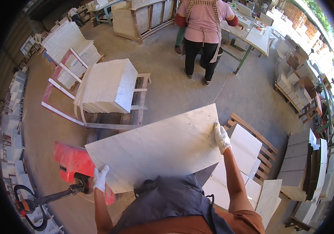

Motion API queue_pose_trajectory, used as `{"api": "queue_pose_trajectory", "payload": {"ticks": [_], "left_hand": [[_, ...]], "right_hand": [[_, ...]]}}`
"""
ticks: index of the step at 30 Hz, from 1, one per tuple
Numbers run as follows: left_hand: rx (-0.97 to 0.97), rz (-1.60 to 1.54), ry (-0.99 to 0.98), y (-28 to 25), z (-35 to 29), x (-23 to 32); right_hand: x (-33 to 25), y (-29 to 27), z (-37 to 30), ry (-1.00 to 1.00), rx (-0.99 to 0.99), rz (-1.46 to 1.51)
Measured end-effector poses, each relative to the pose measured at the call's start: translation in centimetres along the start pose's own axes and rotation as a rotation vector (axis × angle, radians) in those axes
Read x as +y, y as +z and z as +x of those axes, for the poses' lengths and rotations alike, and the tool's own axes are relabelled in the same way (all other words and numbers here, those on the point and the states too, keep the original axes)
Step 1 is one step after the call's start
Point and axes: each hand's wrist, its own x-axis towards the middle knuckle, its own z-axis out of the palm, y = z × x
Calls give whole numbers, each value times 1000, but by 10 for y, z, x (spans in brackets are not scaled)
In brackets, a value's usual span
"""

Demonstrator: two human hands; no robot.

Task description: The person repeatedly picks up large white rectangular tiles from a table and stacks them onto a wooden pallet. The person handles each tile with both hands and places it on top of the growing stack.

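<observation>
A large white marble slab (159,146) with grey veins is held up in front of my body, tilted so that its right end is farther away. My left hand (100,178), in a white glove, grips the slab's lower left edge, thumb against the face. On the opposite short edge my right hand (222,137), gloved too, is wrapped round the side; its fingertips behind the slab are hidden. A red pallet jack (71,160) stands beside my left hand. To the right of the slab, white boxes or blocks (246,144) lie on a wooden pallet (266,154).
A row of upright marble slabs (110,84) rests on a frame ahead to the left. Another person (204,23) stands with their back to me at a work table (248,35). Stacked boxes (297,160) line the right side. A thin slab (269,197) leans near my right elbow.
</observation>
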Motion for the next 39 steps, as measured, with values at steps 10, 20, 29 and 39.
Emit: {"api": "queue_pose_trajectory", "payload": {"ticks": [10,20,29,39], "left_hand": [[-75,62,75,91,312,94],[-97,177,-95,99,504,172],[108,-88,-147,148,597,200],[390,-212,-454,236,693,171]], "right_hand": [[-141,102,250,-88,53,184],[-319,210,399,-161,-154,62],[-478,367,645,-393,-551,70],[-660,562,844,-479,-828,-448]]}}
